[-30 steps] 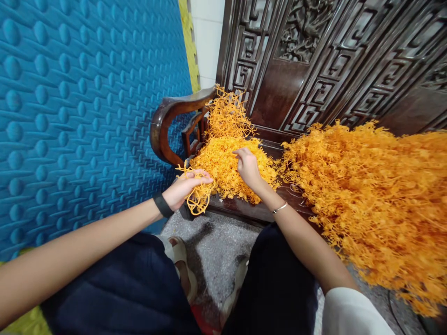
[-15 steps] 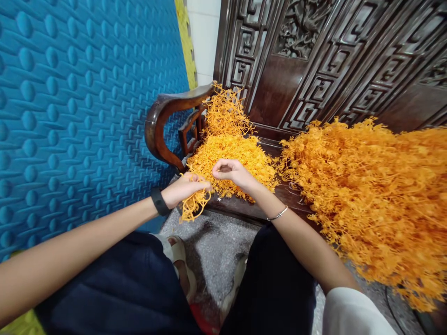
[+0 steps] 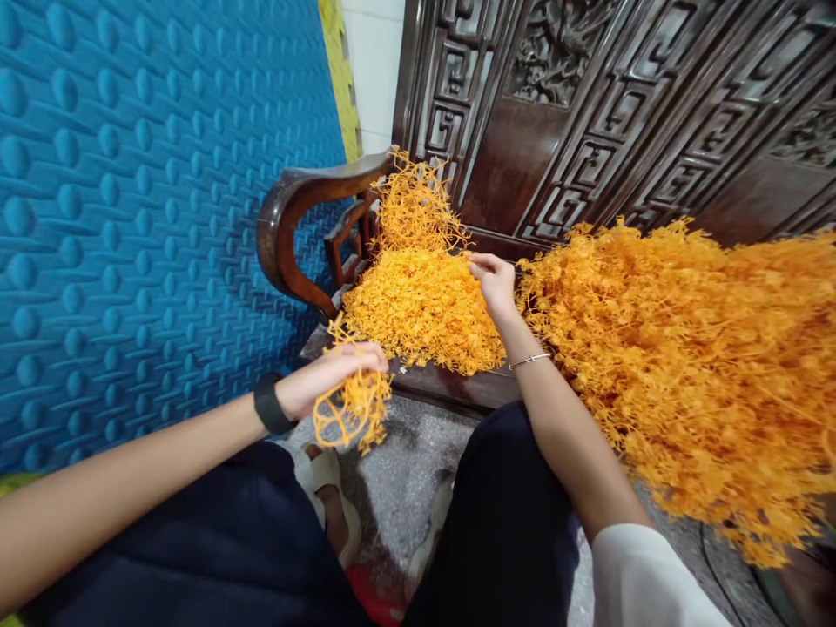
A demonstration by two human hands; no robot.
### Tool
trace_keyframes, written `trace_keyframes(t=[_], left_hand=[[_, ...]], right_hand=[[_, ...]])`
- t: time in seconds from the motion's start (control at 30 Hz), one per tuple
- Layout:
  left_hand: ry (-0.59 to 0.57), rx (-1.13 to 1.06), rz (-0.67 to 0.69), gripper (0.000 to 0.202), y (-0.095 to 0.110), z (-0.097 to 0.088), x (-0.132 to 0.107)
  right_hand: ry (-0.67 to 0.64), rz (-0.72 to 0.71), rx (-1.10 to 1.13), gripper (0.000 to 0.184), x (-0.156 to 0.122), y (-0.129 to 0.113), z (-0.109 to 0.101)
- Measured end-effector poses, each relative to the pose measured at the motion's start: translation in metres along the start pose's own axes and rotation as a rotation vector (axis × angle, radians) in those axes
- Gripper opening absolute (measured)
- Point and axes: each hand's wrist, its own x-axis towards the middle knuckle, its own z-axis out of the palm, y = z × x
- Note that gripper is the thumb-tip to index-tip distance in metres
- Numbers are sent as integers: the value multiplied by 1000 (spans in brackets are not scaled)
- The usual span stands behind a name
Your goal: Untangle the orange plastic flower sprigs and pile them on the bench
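My left hand (image 3: 340, 374) is closed around a loose bunch of orange branched plastic strands (image 3: 362, 407); loops of it hang below the fingers and a few ends stick up above. In front lies a low heap of small orange branched pieces (image 3: 424, 305) on a dark wooden seat (image 3: 450, 387). Behind that heap rises a looser tangle of longer orange strands (image 3: 418, 205). My right hand (image 3: 495, 280) is at the right edge of the tangle with its fingertips pinched together. What they hold, if anything, is too small to make out.
A much larger mound of orange branched pieces (image 3: 685, 348) spreads along the right. A curved wooden armrest (image 3: 280, 226) stands left of the heap, beside a blue textured foam mat (image 3: 144, 218). The carved wooden backrest (image 3: 515, 165) rises behind.
My right hand has moved away from my left hand, up and to the right, to the edge of the tangle. My left hand has dropped slightly, still holding the strands.
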Motion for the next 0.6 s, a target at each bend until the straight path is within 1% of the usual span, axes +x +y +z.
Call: trace_keyframes(t=[0.1,0.17,0.2,0.27,0.33,0.37,0.4,0.5,0.53,0.6], left_hand=[[39,-167,-12,16,3,-12,9],[62,-230,7,20,4,-16,12],[76,-252,21,20,5,-17,13],[92,-283,42,21,6,-17,13],[89,-317,46,25,7,-17,12],[84,-335,41,29,9,-17,12],[79,-353,34,33,10,-17,12],[89,-387,40,43,15,-18,14],[104,-390,54,45,16,-18,14],[140,-392,86,46,18,-19,15]], right_hand=[[-130,-5,-9,38,-6,0,9],[-224,-14,-18,44,-10,-4,13],[-252,-23,-40,42,-12,-7,14],[-266,-44,-84,28,-18,-15,16],[-303,-51,-57,17,-28,-29,17],[-366,-46,-6,14,-35,-37,18],[-462,-36,59,13,-43,-46,19],[-786,5,197,18,-67,-70,24],[-857,15,207,20,-75,-77,27],[-924,29,202,24,-87,-84,31]])
